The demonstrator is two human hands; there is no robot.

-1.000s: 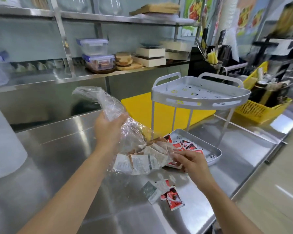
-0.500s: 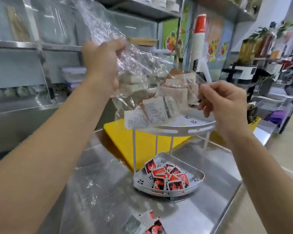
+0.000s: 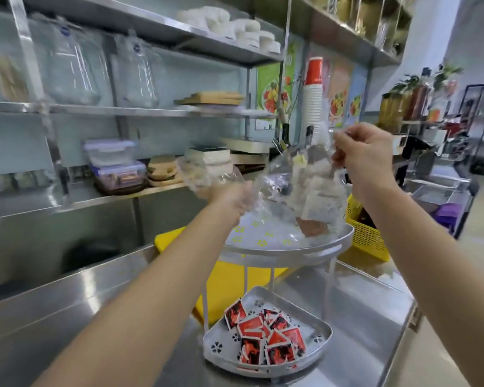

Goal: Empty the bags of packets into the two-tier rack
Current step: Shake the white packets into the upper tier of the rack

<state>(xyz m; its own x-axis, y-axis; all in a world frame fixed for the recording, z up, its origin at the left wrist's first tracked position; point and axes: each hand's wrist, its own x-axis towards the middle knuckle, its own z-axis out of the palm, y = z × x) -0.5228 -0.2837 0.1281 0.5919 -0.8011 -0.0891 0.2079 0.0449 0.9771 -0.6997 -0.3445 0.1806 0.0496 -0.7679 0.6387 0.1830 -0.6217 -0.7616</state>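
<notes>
A white two-tier rack (image 3: pixel 344 241) stands on the steel counter. Its lower tier (image 3: pixel 323 335) holds several red and black packets (image 3: pixel 266 339). Over the upper tier I hold a clear plastic bag (image 3: pixel 277 180) with both hands. My left hand (image 3: pixel 229 198) grips one end, low and to the left. My right hand (image 3: pixel 363 155) pinches the other end higher up. White and brown packets (image 3: pixel 317 210) sit inside the bag, sliding down against the upper tier's right side.
A yellow cutting board (image 3: pixel 173 241) lies behind the rack. A yellow basket (image 3: pixel 368 238) stands to the right. Steel wall shelves (image 3: pixel 123 110) carry containers, jars and wooden boards. A stack of paper cups (image 3: pixel 313 101) rises behind the bag. The counter edge runs at the right.
The bag has come down from head height onto the upper tier. My left hand dropped low while my right hand lifted its end, tipping the packets toward the tray.
</notes>
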